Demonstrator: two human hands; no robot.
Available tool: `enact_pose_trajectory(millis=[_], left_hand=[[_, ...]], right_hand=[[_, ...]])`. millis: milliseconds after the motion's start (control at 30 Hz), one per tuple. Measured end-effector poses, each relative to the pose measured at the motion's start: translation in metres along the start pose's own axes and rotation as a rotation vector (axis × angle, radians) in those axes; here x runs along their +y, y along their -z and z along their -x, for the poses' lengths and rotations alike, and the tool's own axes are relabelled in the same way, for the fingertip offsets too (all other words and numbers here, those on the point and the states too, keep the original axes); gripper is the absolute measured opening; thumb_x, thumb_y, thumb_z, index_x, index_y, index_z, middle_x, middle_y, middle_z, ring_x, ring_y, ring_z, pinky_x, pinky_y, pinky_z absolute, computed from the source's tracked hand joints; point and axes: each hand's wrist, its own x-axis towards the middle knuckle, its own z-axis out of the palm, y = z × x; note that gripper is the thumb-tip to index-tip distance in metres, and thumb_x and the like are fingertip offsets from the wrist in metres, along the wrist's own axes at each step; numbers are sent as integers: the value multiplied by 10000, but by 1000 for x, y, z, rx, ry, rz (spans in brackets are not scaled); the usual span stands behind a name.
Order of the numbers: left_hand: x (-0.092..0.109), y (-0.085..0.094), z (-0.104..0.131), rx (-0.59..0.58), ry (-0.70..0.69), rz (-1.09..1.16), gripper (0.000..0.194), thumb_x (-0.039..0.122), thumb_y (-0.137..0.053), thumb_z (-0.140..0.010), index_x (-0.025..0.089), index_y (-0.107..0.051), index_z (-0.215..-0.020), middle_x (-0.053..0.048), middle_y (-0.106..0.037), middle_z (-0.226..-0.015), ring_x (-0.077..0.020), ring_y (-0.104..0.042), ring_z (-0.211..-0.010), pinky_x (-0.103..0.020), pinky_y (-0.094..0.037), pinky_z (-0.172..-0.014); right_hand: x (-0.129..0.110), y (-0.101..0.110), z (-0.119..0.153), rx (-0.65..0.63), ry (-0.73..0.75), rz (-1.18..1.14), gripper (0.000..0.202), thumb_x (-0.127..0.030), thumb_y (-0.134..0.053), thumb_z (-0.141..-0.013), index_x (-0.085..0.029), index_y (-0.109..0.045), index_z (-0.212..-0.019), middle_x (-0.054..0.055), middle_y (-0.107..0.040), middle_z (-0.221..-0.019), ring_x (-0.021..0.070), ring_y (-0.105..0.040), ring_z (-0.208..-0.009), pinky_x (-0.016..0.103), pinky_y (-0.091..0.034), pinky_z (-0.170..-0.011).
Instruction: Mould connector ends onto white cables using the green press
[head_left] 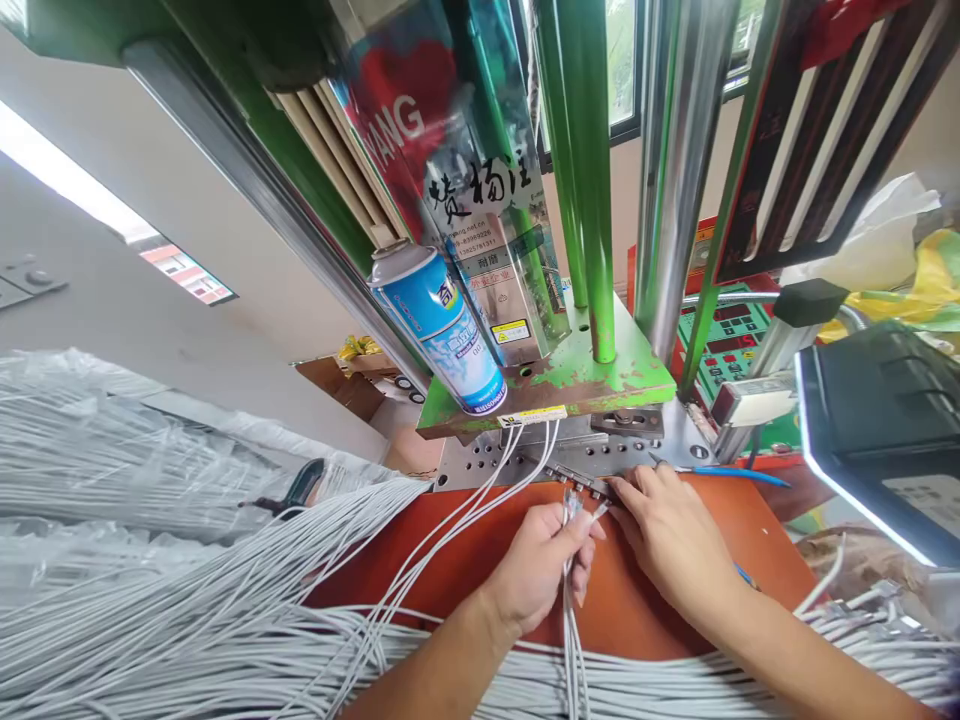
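Observation:
My left hand (541,560) is closed round a few white cables (571,650), whose ends with clear connectors poke up between thumb and fingers. To its right, my right hand (664,530) reaches to a dark metal strip (577,480) with small slots, its fingertips at the strip's right end. A cable end lies between the two hands, close to the right fingers; whether those fingers grip it or the strip is not clear. The strip rests at the front of a steel plate (480,462) with holes. Other white cables run up under the green machine block (630,385).
A blue-and-white spray can (446,330) stands on the green block. Many white cables (225,590) cover the left and front. A blue-handled tool (739,474) lies right of my right hand, on the orange-brown surface (420,540). A dark box (885,430) is at right.

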Motion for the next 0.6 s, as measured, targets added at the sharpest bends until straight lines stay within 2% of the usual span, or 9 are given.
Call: enact_pose_trajectory(millis=[67, 100, 167, 233, 333, 500, 600], left_hand=[[-1, 0, 1, -18, 25, -25, 493, 602, -743, -852, 141, -605, -960, 28, -558, -689, -76, -497, -460, -182, -332, -367], [0, 0, 1, -26, 37, -36, 497, 599, -752, -844, 139, -603, -958, 26, -564, -693, -65, -479, -447, -173, -288, -352], [1, -1, 1, -22, 47, -48, 502, 590, -761, -842, 131, -605, -970, 44, -544, -672, -22, -369, -417, -157, -183, -352], [3, -2, 1, -13, 40, -66, 518, 595, -758, -847, 123, -606, -995, 69, -510, -634, -1, -276, -415, -150, -145, -371], [2, -3, 1, -4, 12, -133, 552, 644, -727, -851, 130, -595, -1005, 76, -506, -600, -7, -301, -394, -139, -197, -360], [-4, -4, 0, -20, 85, -231, 558, 708, -615, -883, 163, -547, -987, 18, -616, -609, -105, -529, -372, -185, -388, -327], [-5, -5, -2, -2, 101, -249, 495, 651, -606, -910, 165, -546, -982, 20, -617, -610, -99, -530, -374, -171, -380, -328]], right_hand=[[0, 2, 1, -29, 25, -4, 336, -93, -391, -973, -173, -693, -1097, 124, -653, -1023, 319, -561, -971, 435, -456, -816], [2, 3, 3, -34, 18, -27, 311, -114, -387, -983, -175, -680, -1067, 121, -660, -1010, 310, -578, -959, 426, -455, -810], [7, 4, 12, -44, -45, -95, 258, -204, -383, -1018, -184, -639, -1039, 109, -673, -962, 287, -621, -891, 400, -455, -755], [12, 4, 22, -47, -108, -177, 259, -321, -376, -1046, -205, -608, -1045, 92, -682, -940, 268, -650, -826, 383, -450, -698], [16, 3, 33, -26, -85, -282, 295, -390, -360, -1058, -231, -607, -1082, 80, -687, -975, 252, -665, -831, 386, -468, -723], [14, -5, 35, -21, -26, -384, 291, -375, -363, -1076, -231, -613, -1041, 72, -677, -942, 221, -645, -807, 370, -482, -738], [13, -8, 34, -21, 9, -409, 269, -386, -385, -1081, -232, -602, -1041, 60, -664, -953, 215, -636, -806, 368, -481, -733]])
